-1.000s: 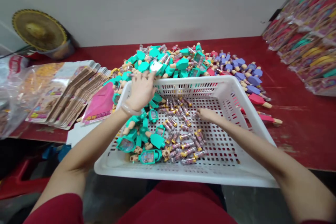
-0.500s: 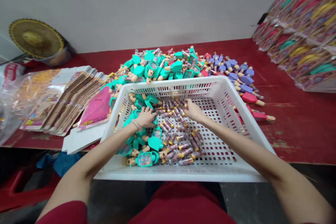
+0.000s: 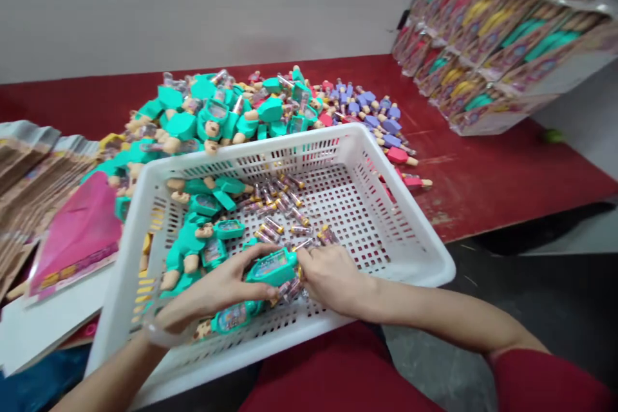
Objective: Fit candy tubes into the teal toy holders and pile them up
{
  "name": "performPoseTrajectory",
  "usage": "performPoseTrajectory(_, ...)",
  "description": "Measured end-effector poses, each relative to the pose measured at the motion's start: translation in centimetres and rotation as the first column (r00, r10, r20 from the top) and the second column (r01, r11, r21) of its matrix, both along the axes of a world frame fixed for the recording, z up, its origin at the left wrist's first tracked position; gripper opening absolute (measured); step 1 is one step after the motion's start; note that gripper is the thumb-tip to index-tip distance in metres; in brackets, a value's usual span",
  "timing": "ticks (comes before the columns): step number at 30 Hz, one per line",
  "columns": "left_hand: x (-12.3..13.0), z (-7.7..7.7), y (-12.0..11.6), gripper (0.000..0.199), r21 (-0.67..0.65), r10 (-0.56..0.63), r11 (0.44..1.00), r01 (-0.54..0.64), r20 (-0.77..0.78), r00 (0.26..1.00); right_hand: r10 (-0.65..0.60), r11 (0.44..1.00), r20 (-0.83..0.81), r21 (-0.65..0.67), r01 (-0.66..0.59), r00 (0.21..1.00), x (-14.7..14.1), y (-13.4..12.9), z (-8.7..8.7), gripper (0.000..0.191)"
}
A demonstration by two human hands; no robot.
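Note:
Over the front of a white plastic basket (image 3: pixel 427 251), my left hand (image 3: pixel 224 283) is closed around a teal toy (image 3: pixel 274 268) with a clear window in its face. My right hand (image 3: pixel 335 278) meets the toy's right end, fingers pinched together; what they hold there is hidden. Beneath and beyond the hands lie several small clear tubes (image 3: pixel 292 209) with yellow caps and tiny pieces inside. Other teal toys (image 3: pixel 205 206) with tan ends are heaped in the basket's left side, and one windowed toy (image 3: pixel 234 317) lies just below my left hand.
Behind the basket, teal toys (image 3: pixel 181 125), purple toys (image 3: pixel 371 119) and red toys (image 3: pixel 398 156) are piled on the red table (image 3: pixel 458 183). Packed toys (image 3: pixel 483 32) are stacked at the right. Printed cards (image 3: pixel 29 174) and a pink package (image 3: pixel 80 232) lie at the left.
My hands have come together near the basket's front. The left has picked up a teal toy, and the right has left the far tubes for its end. The view has swung right.

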State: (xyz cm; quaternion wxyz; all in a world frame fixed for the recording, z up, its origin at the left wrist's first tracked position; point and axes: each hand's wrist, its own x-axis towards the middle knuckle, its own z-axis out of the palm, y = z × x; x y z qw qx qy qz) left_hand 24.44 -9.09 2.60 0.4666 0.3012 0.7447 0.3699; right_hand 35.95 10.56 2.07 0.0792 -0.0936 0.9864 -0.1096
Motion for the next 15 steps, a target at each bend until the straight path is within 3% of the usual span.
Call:
performPoseTrajectory(3,0.5,0.2,0.2,0.055,0.037,0.047,0.998,-0.044,-0.071,0.996,-0.055,0.998,0.073,0.012,0.054,0.996,-0.9,1.0,-0.3,0.016)
performPoseTrajectory(8,2.2,1.0,0.8,0.044,0.059,0.046,0.997,-0.04,-0.106,0.993,-0.01,1.0,0.16,0.004,0.01,0.987,-2.0,1.8,-0.8,0.016)
performPoseTrajectory(15,2.9,-0.5,0.8,0.039,-0.038,-0.002,0.999,-0.002,-0.109,0.994,0.136,0.99,0.158,0.012,-0.14,0.978,-1.3,1.4,-3.1,0.016)
